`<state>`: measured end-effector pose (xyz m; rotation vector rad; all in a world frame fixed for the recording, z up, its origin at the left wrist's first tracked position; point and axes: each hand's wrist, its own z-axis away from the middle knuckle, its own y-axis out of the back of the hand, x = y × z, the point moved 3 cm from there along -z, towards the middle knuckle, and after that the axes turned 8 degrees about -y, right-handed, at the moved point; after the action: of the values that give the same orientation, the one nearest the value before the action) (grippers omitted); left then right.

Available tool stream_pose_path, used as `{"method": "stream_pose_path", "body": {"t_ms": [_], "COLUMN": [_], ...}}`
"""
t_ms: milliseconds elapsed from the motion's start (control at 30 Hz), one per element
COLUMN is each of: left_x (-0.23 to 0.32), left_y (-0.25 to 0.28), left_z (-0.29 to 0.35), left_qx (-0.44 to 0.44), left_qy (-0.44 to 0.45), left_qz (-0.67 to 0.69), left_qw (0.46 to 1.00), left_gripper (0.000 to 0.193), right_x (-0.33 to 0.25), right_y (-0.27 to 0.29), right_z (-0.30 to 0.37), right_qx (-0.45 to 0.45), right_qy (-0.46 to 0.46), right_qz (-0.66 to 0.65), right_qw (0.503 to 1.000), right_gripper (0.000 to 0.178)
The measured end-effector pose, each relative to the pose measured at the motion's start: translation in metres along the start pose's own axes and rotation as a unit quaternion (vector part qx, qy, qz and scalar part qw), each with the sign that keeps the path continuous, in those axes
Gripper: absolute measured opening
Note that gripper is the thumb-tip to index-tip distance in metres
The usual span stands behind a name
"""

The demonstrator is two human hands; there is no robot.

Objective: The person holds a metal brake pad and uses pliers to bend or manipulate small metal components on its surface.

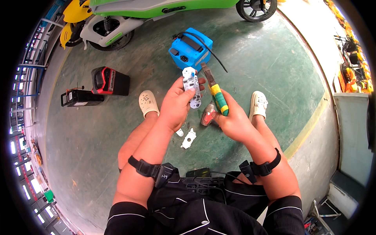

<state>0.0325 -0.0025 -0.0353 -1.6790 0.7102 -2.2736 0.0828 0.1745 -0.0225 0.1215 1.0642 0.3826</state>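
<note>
Your left hand (176,103) is closed around a white circuit board (192,87), held upright above the green floor (254,62). Your right hand (231,119) grips pliers (214,93) by the green-yellow handle, tip just beside the board. Blue battery box (190,49) lies beyond; white cover piece (188,139) below.

the floor (254,58) is green painted concrete, scuffed, with a yellow line (309,125) along its right side. far in the middle stands a blue box (190,49) with a black cable (213,53) trailing right. to the left lie a red and black case (110,81) and, just beside it, a black pack (81,98). near the middle lie a white cover (188,139) and a smaller white bit (179,132). a green scooter (156,9) stands at the far edge.
</note>
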Motion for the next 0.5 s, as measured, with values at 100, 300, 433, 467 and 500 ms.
{"method": "stream_pose_path", "body": {"t_ms": [100, 300, 433, 467, 500], "left_x": [-0.005, -0.013, -0.006, -0.006, -0.008], "left_y": [-0.001, -0.004, -0.005, -0.006, -0.005], "left_z": [-0.001, 0.002, 0.007, 0.007, 0.007], "left_qx": [-0.015, 0.003, 0.016, 0.014, 0.004], "left_qy": [-0.039, -0.086, -0.012, 0.003, 0.001], "left_qz": [-0.054, -0.11, -0.081, -0.064, -0.034], "left_qw": [0.998, 0.99, 0.997, 0.998, 0.999], "left_gripper": [0.044, 0.037, 0.036, 0.036, 0.036], "right_x": [0.004, 0.008, 0.007, 0.006, 0.005], "right_y": [-0.004, -0.018, -0.022, -0.022, -0.022], "right_z": [-0.003, -0.003, -0.004, -0.004, -0.004], "right_qx": [0.026, 0.107, 0.193, 0.22, 0.247], "right_qy": [0.022, 0.107, 0.145, 0.159, 0.174], "right_qz": [0.025, 0.081, 0.183, 0.212, 0.24], "right_qw": [0.999, 0.985, 0.953, 0.939, 0.923], "right_gripper": [0.069, 0.073, 0.08, 0.082, 0.083]}}
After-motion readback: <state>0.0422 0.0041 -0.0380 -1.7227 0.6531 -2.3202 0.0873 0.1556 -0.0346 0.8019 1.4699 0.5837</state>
